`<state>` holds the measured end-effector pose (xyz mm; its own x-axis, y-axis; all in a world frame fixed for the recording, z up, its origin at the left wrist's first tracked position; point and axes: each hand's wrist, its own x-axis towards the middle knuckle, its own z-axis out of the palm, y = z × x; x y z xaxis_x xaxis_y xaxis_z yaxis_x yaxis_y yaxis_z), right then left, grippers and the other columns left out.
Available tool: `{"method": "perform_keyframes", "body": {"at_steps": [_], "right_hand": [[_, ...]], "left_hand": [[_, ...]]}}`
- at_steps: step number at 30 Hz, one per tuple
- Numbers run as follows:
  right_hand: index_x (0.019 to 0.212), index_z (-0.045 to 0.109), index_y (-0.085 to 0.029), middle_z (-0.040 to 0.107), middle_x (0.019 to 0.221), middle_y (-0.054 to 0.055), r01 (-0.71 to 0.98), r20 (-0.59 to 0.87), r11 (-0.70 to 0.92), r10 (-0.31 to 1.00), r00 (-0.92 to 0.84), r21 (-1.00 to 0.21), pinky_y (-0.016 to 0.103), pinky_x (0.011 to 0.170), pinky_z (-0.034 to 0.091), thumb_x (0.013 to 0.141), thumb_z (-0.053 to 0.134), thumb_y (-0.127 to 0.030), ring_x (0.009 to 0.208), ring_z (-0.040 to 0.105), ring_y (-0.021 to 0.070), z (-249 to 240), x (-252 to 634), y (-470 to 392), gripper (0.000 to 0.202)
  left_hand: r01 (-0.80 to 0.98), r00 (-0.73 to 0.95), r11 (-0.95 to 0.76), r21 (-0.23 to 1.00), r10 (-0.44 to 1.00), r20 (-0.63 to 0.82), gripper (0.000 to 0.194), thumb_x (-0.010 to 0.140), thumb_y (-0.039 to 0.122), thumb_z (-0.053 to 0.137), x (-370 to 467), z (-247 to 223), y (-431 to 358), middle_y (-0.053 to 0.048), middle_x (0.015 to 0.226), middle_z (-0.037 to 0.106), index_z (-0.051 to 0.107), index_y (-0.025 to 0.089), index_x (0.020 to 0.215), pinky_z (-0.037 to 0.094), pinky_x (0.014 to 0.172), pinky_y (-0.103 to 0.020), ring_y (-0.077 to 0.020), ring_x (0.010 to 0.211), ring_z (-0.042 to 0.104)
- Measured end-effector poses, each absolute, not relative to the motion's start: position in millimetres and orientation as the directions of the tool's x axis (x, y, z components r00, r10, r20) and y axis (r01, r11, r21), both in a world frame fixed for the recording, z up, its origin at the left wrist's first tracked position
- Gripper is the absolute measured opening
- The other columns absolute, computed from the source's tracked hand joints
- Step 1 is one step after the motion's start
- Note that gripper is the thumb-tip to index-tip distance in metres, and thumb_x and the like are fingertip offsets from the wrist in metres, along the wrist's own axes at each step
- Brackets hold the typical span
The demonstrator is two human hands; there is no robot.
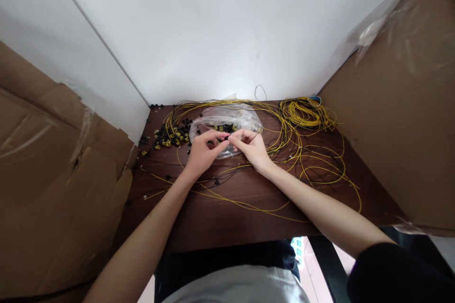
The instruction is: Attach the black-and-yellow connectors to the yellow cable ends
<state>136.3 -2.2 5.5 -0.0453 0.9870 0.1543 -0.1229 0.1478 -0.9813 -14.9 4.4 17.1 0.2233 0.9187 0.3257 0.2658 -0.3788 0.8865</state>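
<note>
My left hand (204, 151) pinches a small black piece (226, 138), perhaps a connector, between thumb and fingertips. Right against it, the fingertips of my right hand (254, 149) are closed too. A thin black wire (265, 116) rises from behind my right hand and loops up in front of the wall; its end seems to be in those fingers, though they hide it. Just beyond both hands lies an open clear plastic bag (245, 110) with small black and yellow parts inside.
A pile of black and yellow connectors (172, 135) lies left of the bag. Yellow cables (284, 139) sweep across the brown table (213, 234), with a coiled bundle (305, 112) at the back right. Cardboard (398, 118) stands on the right, more cardboard (53, 175) on the left.
</note>
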Motion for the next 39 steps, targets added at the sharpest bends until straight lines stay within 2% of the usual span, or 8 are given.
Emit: {"method": "perform_keyframes", "body": {"at_steps": [9, 19, 28, 33, 37, 39], "right_hand": [[0.072, 0.066, -0.017, 0.06, 0.06, -0.002, -0.098, 0.161, 0.155, 0.985, -0.057, -0.983, 0.024, 0.054, 0.041, 0.068, 0.069, -0.043, 0.052, 0.049, 0.0092, 5, 137, -2, 0.027], [0.072, 0.064, -0.017, 0.053, 0.054, -0.004, -0.087, 0.185, 0.179, 0.98, -0.072, -0.98, 0.024, 0.053, 0.038, 0.069, 0.069, -0.042, 0.05, 0.045, 0.0089, 6, 135, -4, 0.025], [0.08, 0.062, -0.019, 0.055, 0.061, -0.003, -0.058, 0.236, 0.233, 0.97, -0.059, -0.971, 0.025, 0.057, 0.041, 0.073, 0.066, -0.041, 0.056, 0.048, 0.0102, 5, 135, -5, 0.023], [0.086, 0.062, -0.02, 0.06, 0.072, 0.0, 0.102, 0.331, 0.35, 0.929, -0.164, -0.931, 0.028, 0.066, 0.045, 0.075, 0.065, -0.034, 0.066, 0.054, 0.0129, 7, 135, -11, 0.018], [0.091, 0.062, -0.021, 0.065, 0.087, 0.004, 0.288, 0.458, 0.539, 0.835, -0.303, -0.792, 0.036, 0.081, 0.045, 0.074, 0.066, -0.027, 0.083, 0.057, 0.0185, 10, 137, -12, 0.018], [0.093, 0.062, -0.02, 0.065, 0.093, 0.005, 0.339, 0.485, 0.604, 0.79, -0.374, -0.722, 0.039, 0.085, 0.043, 0.074, 0.062, -0.018, 0.09, 0.056, 0.0204, 11, 139, -12, 0.019]], "left_hand": [[0.269, 0.146, -0.296, 0.916, 0.953, 0.265, 0.021, 0.071, 0.029, 0.065, -13, 19, 3, -0.002, 0.071, 0.065, 0.072, 0.017, 0.087, 0.036, 0.05, -0.021, -0.0088, 0.052, 0.048], [0.227, 0.152, -0.29, 0.93, 0.954, 0.26, 0.019, 0.072, 0.027, 0.064, -13, 15, 5, -0.003, 0.079, 0.066, 0.071, 0.016, 0.086, 0.039, 0.049, -0.02, -0.0073, 0.053, 0.048], [0.029, 0.067, -0.148, 0.989, 0.987, 0.145, 0.022, 0.068, 0.029, 0.068, -12, 22, 4, -0.004, 0.077, 0.067, 0.071, 0.014, 0.084, 0.038, 0.045, -0.02, -0.0058, 0.047, 0.046], [-0.117, 0.02, -0.07, 0.991, 0.997, 0.072, 0.026, 0.065, 0.03, 0.07, -16, 21, 8, -0.003, 0.076, 0.066, 0.07, 0.014, 0.086, 0.037, 0.045, -0.019, -0.0046, 0.047, 0.045], [-0.181, -0.01, -0.058, 0.982, 0.998, 0.057, 0.026, 0.064, 0.028, 0.069, -17, 22, 10, -0.003, 0.075, 0.064, 0.07, 0.014, 0.086, 0.036, 0.044, -0.019, -0.0045, 0.048, 0.044], [-0.192, -0.024, -0.062, 0.98, 0.998, 0.058, 0.025, 0.063, 0.027, 0.07, -16, 23, 9, -0.003, 0.075, 0.064, 0.07, 0.014, 0.084, 0.032, 0.043, -0.018, -0.0042, 0.049, 0.042]]}}
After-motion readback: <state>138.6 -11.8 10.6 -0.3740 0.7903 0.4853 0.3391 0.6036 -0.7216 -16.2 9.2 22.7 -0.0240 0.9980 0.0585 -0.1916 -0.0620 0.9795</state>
